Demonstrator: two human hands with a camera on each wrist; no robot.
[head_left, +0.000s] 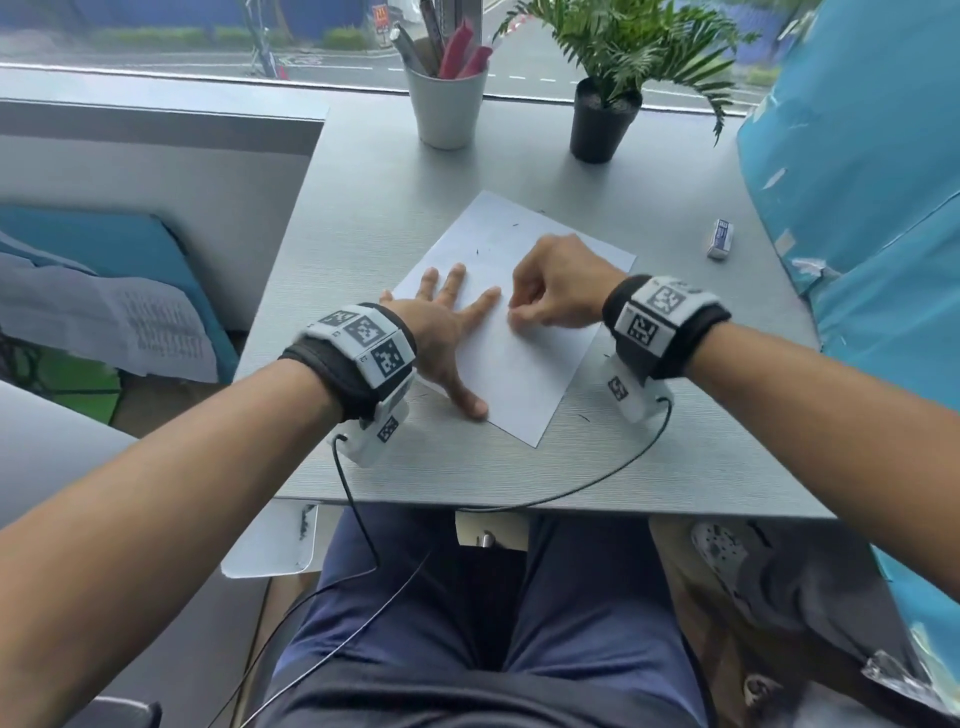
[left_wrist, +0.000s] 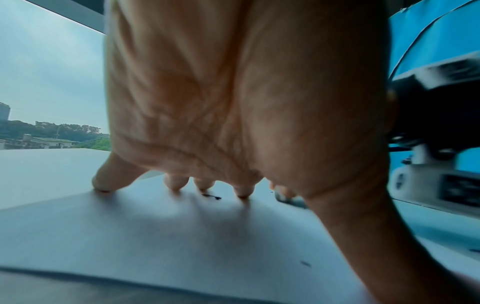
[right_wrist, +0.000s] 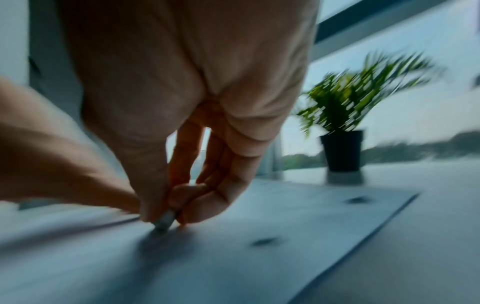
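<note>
A white sheet of paper (head_left: 524, 369) lies slanted on the grey table (head_left: 363, 208). My left hand (head_left: 441, 322) presses flat on its left part, fingers spread and straight; the fingertips (left_wrist: 242, 192) touch the sheet (left_wrist: 155, 236). My right hand (head_left: 550, 291) hovers over the middle of the sheet with fingers curled. In the right wrist view the thumb and fingers of the right hand (right_wrist: 182, 102) pinch a small grey eraser piece (right_wrist: 165, 221), whose tip touches the paper (right_wrist: 259, 267). Dark specks (right_wrist: 263, 241) dot the sheet. That view is blurred by motion.
A white cup of pens (head_left: 447, 104) and a black potted plant (head_left: 602, 119) stand at the back by the window. A sleeved eraser (head_left: 721, 239) lies to the right of the paper. A blue covered object (head_left: 857, 208) borders the table's right side. Wrist cables hang over the front edge (head_left: 519, 501).
</note>
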